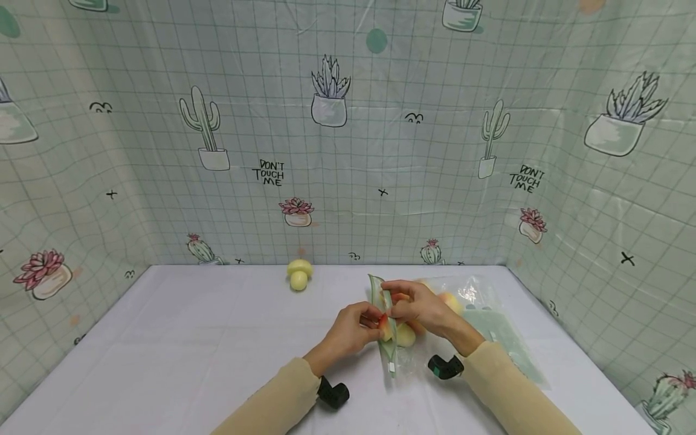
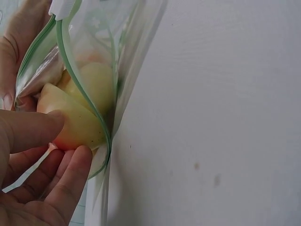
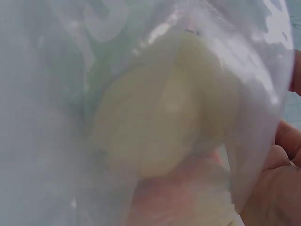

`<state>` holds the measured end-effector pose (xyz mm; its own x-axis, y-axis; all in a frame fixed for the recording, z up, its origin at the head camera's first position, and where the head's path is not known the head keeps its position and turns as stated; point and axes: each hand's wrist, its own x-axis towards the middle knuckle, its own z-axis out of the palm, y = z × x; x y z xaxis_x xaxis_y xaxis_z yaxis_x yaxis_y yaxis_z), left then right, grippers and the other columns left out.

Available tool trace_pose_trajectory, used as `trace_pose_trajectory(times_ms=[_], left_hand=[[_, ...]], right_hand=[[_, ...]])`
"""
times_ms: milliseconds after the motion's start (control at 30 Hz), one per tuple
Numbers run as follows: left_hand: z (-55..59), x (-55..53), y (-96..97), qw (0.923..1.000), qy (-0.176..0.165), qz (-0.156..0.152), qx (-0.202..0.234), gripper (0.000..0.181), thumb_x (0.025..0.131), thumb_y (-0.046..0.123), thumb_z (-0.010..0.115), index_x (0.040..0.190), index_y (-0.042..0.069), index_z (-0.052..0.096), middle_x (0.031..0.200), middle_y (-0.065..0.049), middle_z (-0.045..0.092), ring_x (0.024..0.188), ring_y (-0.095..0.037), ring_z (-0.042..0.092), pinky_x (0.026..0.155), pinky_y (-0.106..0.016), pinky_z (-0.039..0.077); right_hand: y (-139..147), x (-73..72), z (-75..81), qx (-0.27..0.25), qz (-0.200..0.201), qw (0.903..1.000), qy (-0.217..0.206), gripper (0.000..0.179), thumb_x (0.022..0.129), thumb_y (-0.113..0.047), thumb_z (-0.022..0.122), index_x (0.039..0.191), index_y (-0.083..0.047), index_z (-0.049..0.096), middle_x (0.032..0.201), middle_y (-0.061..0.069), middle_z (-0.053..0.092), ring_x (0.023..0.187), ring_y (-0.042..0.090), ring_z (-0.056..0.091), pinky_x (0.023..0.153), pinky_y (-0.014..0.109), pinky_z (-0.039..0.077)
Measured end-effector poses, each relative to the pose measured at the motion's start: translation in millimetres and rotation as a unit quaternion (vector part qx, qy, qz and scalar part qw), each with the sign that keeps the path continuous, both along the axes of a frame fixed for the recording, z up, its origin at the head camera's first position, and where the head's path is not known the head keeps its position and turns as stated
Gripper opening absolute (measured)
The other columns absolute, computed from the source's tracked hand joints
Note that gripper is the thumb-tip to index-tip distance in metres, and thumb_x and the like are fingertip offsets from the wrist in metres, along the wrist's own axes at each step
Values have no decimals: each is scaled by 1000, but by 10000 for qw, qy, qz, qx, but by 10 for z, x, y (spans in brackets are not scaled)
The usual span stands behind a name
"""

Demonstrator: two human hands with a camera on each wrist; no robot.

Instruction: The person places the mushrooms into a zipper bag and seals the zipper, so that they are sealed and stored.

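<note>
My left hand (image 1: 350, 329) holds a yellow-and-red peach (image 2: 70, 117) between thumb and fingers, right at the mouth of a clear zip bag (image 1: 489, 329). Green strips line the bag's mouth, and a white slider (image 2: 61, 8) sits at one end of it. My right hand (image 1: 421, 308) grips the mouth's far edge, with the two strips spread apart. Other peaches (image 1: 405, 335) lie inside the bag. Through the hazy plastic in the right wrist view, a pale yellow peach (image 3: 146, 122) shows close up.
A yellow object with two rounded parts (image 1: 299, 275) sits at the back of the white table (image 1: 217, 344), left of the bag. Black devices (image 1: 446, 367) show by both wrists. A patterned curtain (image 1: 348, 151) stands behind and at the sides.
</note>
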<state>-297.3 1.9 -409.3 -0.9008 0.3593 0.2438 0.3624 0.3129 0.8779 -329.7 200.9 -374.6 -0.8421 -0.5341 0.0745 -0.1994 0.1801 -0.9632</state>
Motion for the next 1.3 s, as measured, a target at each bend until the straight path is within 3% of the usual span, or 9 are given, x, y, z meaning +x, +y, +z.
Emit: trace_pose_trajectory(times_ms=[367, 700, 1000, 1300], left_hand=[[40, 33, -202, 9996, 22, 136, -263, 26, 79, 3, 75, 102, 0, 64, 99, -13, 63, 87, -19, 63, 73, -28, 52], [74, 5, -447, 9984, 294, 246, -415, 27, 80, 2, 74, 104, -3, 63, 101, -17, 63, 90, -24, 63, 77, -28, 51], [163, -112, -675, 9956, 533, 472, -615, 26, 82, 2, 72, 105, -1, 62, 103, -18, 61, 94, -27, 62, 81, -33, 52], [173, -253, -817, 9916, 750, 850, -616, 25, 82, 2, 72, 105, -1, 63, 107, -19, 60, 99, -33, 59, 85, -40, 51]], right_hand=[[-8, 4, 12, 203, -98, 9997, 50, 63, 82, -5, 64, 140, 3, 42, 140, 27, 41, 121, 38, 46, 80, 37, 54], [-24, 15, 5, 298, -123, 9995, 57, 62, 82, -4, 64, 140, 2, 43, 143, 23, 39, 128, 38, 39, 79, 36, 53], [-17, 28, 7, 255, -128, 9996, 10, 62, 82, -3, 65, 139, 2, 43, 146, 22, 37, 136, 39, 28, 80, 36, 53], [2, 14, -5, 117, -34, 9999, -67, 62, 82, -2, 63, 140, 3, 41, 148, 22, 34, 139, 38, 23, 81, 36, 53]])
